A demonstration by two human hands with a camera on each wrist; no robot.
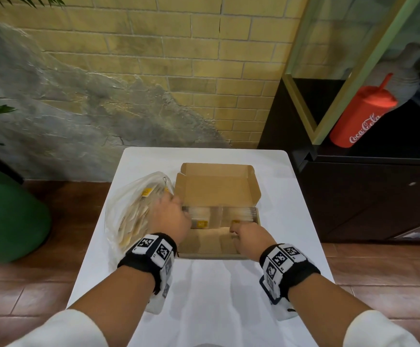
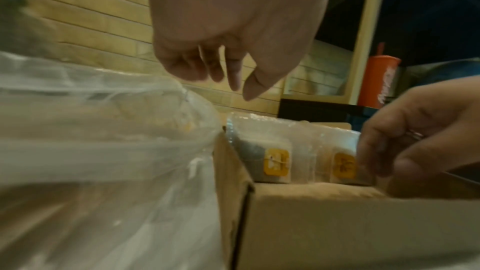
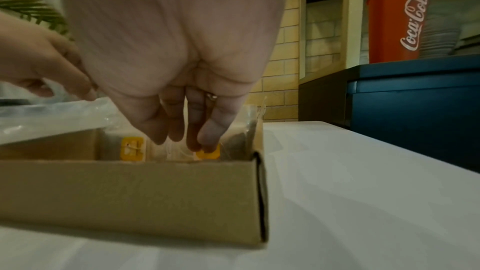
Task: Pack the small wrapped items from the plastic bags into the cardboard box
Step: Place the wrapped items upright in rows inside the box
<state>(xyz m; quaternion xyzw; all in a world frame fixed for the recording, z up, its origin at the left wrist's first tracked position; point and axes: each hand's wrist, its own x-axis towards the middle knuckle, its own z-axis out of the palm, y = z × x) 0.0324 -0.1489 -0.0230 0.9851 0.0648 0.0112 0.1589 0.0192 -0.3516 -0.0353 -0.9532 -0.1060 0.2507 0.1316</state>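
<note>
My right hand (image 1: 247, 235) reaches into the cardboard box (image 1: 211, 242), fingertips pinching a wrapped packet (image 3: 207, 152) standing there. My left hand (image 1: 170, 216) hangs loose and empty beside the plastic bag (image 1: 131, 216).

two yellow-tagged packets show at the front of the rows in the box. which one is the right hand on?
The right-row packet, by the box's right wall. The right hand's fingers touch its yellow tag; the left-row packet stands untouched.

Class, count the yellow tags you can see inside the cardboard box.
2. One yellow tag faces the front on the left stack of packets, near the left hand. The other is on the right stack, at the right hand. More may be hidden behind.
</note>
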